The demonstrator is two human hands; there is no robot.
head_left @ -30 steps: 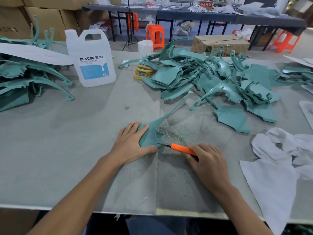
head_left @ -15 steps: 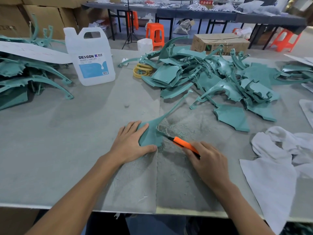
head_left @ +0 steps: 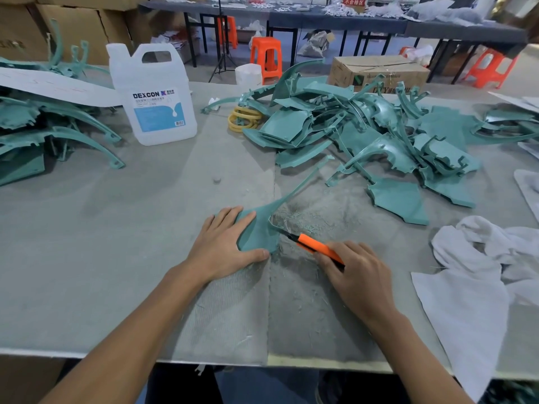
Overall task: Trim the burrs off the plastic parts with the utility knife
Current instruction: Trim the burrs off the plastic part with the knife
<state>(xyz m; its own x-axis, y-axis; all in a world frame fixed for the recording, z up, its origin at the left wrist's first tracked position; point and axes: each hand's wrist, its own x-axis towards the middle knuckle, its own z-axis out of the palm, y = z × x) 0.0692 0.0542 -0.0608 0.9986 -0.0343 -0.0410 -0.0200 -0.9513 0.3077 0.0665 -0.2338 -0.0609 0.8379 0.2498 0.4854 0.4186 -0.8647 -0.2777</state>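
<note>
A teal plastic part (head_left: 258,231) with a long thin arm lies on the grey table (head_left: 116,243). My left hand (head_left: 224,246) lies flat on its broad end, pinning it down. My right hand (head_left: 355,275) grips an orange utility knife (head_left: 316,247). The knife's blade touches the right edge of the part's broad end. Thin teal shavings (head_left: 303,220) litter the cloth just beyond the blade.
A heap of teal plastic parts (head_left: 364,135) fills the table's far right, another stack (head_left: 43,132) sits far left. A white DEXCON jug (head_left: 157,97) stands at the back. Yellow rings (head_left: 243,119) lie by the heap. White rags (head_left: 478,272) lie on the right.
The knife has slid away from me along the part's right edge, the blade tip now farther up. My left hand has stayed pressed on the part.
</note>
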